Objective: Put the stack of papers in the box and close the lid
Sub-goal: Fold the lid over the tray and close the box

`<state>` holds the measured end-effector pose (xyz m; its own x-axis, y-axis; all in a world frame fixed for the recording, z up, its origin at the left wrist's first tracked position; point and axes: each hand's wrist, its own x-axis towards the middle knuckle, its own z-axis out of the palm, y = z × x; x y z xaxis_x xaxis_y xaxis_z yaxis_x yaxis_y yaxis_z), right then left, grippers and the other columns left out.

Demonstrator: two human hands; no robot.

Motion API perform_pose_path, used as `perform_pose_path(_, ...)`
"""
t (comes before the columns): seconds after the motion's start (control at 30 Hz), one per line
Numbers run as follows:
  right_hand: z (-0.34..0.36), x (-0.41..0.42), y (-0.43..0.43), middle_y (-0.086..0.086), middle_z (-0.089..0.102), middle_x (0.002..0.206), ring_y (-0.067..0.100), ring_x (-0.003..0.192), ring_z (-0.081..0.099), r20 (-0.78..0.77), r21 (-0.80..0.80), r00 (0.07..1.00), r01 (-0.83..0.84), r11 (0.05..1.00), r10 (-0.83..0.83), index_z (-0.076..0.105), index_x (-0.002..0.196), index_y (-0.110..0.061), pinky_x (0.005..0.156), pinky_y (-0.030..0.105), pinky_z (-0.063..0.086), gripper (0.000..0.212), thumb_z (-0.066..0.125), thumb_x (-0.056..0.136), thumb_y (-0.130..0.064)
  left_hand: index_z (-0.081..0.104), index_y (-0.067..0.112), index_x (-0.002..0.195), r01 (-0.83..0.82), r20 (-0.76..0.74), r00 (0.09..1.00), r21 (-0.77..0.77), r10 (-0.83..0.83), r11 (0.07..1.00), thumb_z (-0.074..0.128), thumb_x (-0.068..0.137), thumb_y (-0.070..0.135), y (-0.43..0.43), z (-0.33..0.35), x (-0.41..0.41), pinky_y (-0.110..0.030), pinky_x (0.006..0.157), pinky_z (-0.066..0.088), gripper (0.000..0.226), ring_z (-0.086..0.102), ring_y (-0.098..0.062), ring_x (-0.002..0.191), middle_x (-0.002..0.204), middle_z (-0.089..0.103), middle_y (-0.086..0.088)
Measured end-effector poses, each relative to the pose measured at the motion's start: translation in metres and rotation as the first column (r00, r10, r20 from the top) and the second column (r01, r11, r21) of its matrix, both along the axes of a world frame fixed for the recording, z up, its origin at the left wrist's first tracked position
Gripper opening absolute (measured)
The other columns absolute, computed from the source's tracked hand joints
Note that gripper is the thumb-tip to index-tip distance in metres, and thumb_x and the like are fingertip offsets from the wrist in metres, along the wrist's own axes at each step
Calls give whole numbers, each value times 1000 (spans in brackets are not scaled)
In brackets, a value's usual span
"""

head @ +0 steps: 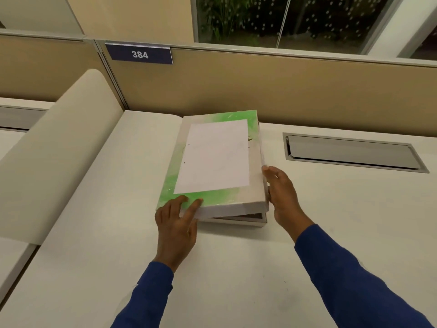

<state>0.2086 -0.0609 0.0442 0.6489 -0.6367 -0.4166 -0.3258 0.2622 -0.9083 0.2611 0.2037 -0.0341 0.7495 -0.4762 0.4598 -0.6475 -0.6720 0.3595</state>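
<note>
A flat grey box [250,220] lies on the white desk [236,268]. Its lid [210,200], grey with green patches and a white sheet stuck on top, sits on the box with a dark gap showing at the near right corner. My left hand [177,226] rests on the lid's near left corner, fingers spread over the top. My right hand [282,197] grips the lid's right edge, thumb at the top edge. The stack of papers is hidden; whatever is inside the box cannot be seen.
A tan partition [283,91] with a sign reading 384 [139,54] stands behind the box. A metal cable hatch [352,151] is set into the desk to the right. A cream curved divider [54,152] rises on the left.
</note>
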Motion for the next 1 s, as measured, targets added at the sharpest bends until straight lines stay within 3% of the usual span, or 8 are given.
perform_pose_path(0.07,-10,-5,2,-3,65,118,10,96,65,-79,-140,996,-47,989,37,46,143,-29,60,22,56,51,62,96,-44,55,29,145,-24,-89,996,37,27,999,83,78,40,0,-2,-2,-55,114,27,73,37,-38,145,154,41,-13)
perform_pose_path(0.13,-24,-10,4,0,62,128,16,102,64,-120,-285,991,-89,954,56,44,145,-31,70,28,58,50,59,98,-42,42,29,156,-172,-260,951,-2,166,985,69,79,65,0,-1,-4,-52,123,13,89,18,-36,156,166,23,-15)
perform_pose_path(0.23,-40,-16,9,6,58,136,26,117,61,-187,-473,978,-175,863,96,43,146,-26,98,45,54,46,50,103,-39,26,28,163,-415,-550,777,-83,306,906,56,89,70,-3,4,1,-55,123,21,90,23,-38,154,164,25,-21)
perform_pose_path(0.3,-48,-19,14,9,59,135,27,117,60,-200,-564,976,-189,804,88,46,146,-19,101,41,51,44,47,105,-34,27,23,162,-428,-620,729,-81,291,900,65,91,57,-5,6,6,-57,117,34,88,39,-38,142,152,41,-21)
perform_pose_path(0.47,-58,-26,18,8,60,134,22,118,58,-145,-592,988,-132,795,57,48,146,-17,98,33,49,40,43,107,-26,41,16,156,-411,-591,763,-132,261,902,76,88,43,-9,8,3,-52,112,42,81,45,-35,132,141,46,-18)
perform_pose_path(0.63,-63,-31,17,7,56,138,22,121,55,-112,-609,991,-130,783,78,44,149,-18,104,42,50,43,44,106,-20,50,16,150,-405,-575,778,-152,252,902,76,87,45,-10,9,0,-53,111,43,74,41,-34,134,143,43,-16)
perform_pose_path(0.77,-72,-34,22,12,47,146,30,132,48,-228,-570,968,-220,791,104,28,157,-20,113,42,40,54,42,106,-25,55,16,146,-367,-514,828,-196,223,909,81,84,43,-13,13,-1,-49,109,45,73,43,-33,131,140,41,-13)
perform_pose_path(1.0,-87,-42,34,16,42,149,35,129,44,-368,-598,915,-368,712,165,7,163,-19,108,42,38,66,39,107,-34,51,13,149,-359,-502,830,-144,244,922,80,85,42,-12,7,0,-49,107,49,76,46,-36,132,141,38,-15)
